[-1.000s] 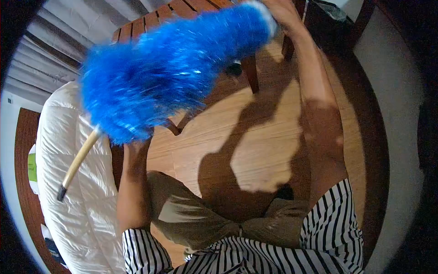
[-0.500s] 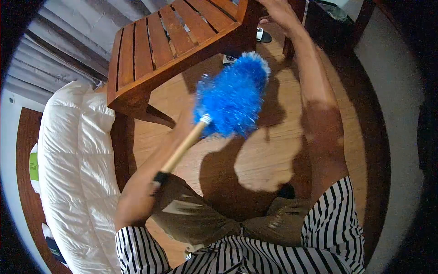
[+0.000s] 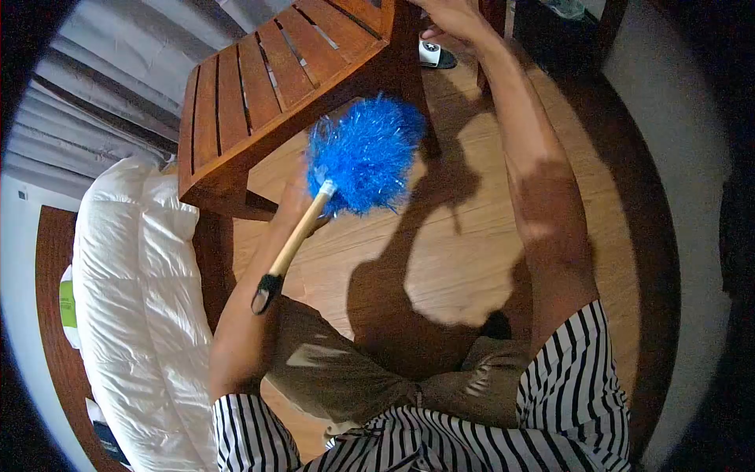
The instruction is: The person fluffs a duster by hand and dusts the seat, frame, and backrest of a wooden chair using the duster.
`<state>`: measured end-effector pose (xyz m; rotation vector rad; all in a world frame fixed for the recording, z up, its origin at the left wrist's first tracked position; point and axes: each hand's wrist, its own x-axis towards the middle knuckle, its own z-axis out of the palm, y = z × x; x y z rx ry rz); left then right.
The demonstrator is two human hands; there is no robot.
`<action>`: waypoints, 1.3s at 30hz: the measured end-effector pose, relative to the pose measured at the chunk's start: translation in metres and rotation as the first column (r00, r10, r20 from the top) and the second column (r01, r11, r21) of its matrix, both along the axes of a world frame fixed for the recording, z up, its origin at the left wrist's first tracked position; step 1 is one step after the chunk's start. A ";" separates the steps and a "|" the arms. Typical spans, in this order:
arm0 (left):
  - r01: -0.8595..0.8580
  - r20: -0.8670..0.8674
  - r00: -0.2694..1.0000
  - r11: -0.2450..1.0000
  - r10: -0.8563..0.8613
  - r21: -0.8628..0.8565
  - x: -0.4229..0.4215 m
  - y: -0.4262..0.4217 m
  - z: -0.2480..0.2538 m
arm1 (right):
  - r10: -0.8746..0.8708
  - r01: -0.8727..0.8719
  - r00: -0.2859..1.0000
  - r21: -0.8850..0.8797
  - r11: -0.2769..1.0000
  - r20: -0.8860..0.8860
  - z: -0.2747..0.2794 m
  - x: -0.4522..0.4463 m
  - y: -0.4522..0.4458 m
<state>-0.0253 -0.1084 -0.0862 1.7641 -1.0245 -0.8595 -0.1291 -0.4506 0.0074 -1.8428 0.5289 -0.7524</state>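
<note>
A blue duster [image 3: 366, 153] is held in front of a slatted wooden chair [image 3: 271, 82], its pale handle and black end tilted down towards me. Mostly hidden behind the blue fibres, my left hand [image 3: 305, 206] is closed on the duster near the base of its head. My right hand [image 3: 452, 25] reaches to the top edge of the view, where it grips the near corner of the chair; some of its fingers are cut off by the frame.
On the left lies a white quilt [image 3: 141, 283], with grey curtains [image 3: 102, 94] behind it. A black and white slipper [image 3: 437, 55] rests on the wooden floor [image 3: 456, 275] beside the chair. At the top right is a dark bin [image 3: 550, 39] with a plastic liner.
The duster has swung away from across the chair, down and to the right, uncovering the slats; its handle now points towards my left forearm. The whole view has shifted slightly.
</note>
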 end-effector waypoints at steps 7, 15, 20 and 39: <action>0.082 0.513 0.856 0.996 -0.057 -0.025 -0.035 0.013 0.003 | -0.056 0.052 0.998 -0.139 0.989 -0.025 -0.019 0.007 0.000; 0.168 0.643 0.751 0.985 -0.148 0.031 -0.043 0.006 0.016 | 0.297 -0.423 0.852 -0.232 0.876 -0.430 -0.037 0.008 -0.001; 0.183 0.687 0.709 0.982 -0.160 0.040 -0.041 0.007 0.023 | 0.255 -0.439 0.836 -0.312 0.843 -0.487 -0.068 0.026 -0.020; -0.207 0.647 0.706 0.958 0.288 -0.200 0.014 0.044 0.024 | 0.209 -0.274 0.944 -0.253 0.928 -0.255 -0.043 0.011 -0.023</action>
